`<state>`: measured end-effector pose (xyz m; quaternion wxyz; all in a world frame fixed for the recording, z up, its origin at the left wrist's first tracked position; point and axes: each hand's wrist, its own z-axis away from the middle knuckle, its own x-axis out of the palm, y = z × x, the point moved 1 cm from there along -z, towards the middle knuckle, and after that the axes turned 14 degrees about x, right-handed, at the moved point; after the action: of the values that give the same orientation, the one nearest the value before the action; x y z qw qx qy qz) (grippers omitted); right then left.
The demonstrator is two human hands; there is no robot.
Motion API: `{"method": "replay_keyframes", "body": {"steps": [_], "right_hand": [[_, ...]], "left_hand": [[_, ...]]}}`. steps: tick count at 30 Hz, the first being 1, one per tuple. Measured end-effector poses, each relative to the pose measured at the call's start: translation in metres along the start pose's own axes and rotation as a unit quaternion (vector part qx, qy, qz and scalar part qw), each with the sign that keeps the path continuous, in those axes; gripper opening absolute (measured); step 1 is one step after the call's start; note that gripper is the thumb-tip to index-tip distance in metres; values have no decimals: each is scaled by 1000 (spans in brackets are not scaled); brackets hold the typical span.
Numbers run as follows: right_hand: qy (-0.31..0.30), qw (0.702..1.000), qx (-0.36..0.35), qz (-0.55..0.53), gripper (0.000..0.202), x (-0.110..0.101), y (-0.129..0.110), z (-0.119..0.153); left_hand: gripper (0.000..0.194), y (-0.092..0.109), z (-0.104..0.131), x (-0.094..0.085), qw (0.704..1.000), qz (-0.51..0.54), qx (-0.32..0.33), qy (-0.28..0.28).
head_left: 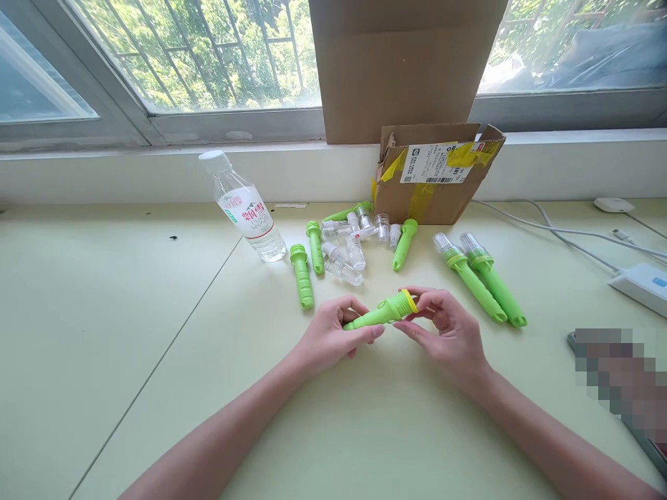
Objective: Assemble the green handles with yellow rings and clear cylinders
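Note:
My left hand (336,332) is closed around the narrow end of a green handle (383,312), which lies tilted with its wide threaded end to the right. At that end is a yellow ring (409,301), and the fingers of my right hand (448,330) pinch it. Two green handles with clear caps (472,278) lie side by side to the right. Beyond my hands, a loose green handle (302,278) and several others lie near a cluster of clear plastic caps (344,264).
A water bottle (250,215) stands at the back left. Behind the parts is an open cardboard box (432,173) with yellow tape. White cables (563,229) run to a white power strip (643,285) at the right, and a partly blurred flat device (620,389) lies nearer.

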<state>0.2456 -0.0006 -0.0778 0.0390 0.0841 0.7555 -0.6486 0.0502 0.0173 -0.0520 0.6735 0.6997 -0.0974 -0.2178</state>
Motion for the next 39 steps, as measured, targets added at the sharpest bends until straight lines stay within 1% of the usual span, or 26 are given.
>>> {"method": "replay_keyframes", "body": {"steps": [6, 9, 12, 15, 17, 20, 25, 28, 31, 35, 37, 39], "right_hand": [[-1, 1000, -19, 9, 24, -1, 3, 0], [5, 1000, -15, 9, 25, -2, 6, 0], [8, 1000, -10, 2, 25, -3, 8, 0], [12, 1000, -10, 4, 25, -3, 7, 0], [14, 1000, -14, 12, 25, -3, 5, 0], [10, 1000, -17, 17, 25, -2, 3, 0], [-17, 999, -29, 20, 25, -3, 1, -1], [-28, 999, -33, 22, 23, -3, 1, -2], [-23, 999, -28, 21, 22, -3, 2, -1], [8, 999, -31, 30, 23, -3, 5, 1], [23, 998, -35, 45, 23, -2, 5, 3], [34, 997, -41, 58, 22, -2, 4, 3]], "left_hand": [[29, 2, 0, 0, 1000, -2, 1, -17], [25, 3, 1, 1, 998, -55, 37, -18], [29, 4, 2, 4, 989, -121, 85, -25], [31, 4, 3, 6, 985, -140, 102, -23], [31, 3, 3, 6, 986, -129, 100, -22], [32, 4, 3, 5, 992, -95, 75, -28], [34, 7, 2, 0, 997, -43, 22, -53], [36, 8, 2, -1, 997, -34, 8, -68], [38, 9, 2, -1, 997, -30, 6, -77], [36, 7, 2, -1, 997, -26, 4, -70], [32, 4, 1, -1, 998, -36, 16, -54], [32, 2, 0, 0, 996, -66, 50, -23]]}}
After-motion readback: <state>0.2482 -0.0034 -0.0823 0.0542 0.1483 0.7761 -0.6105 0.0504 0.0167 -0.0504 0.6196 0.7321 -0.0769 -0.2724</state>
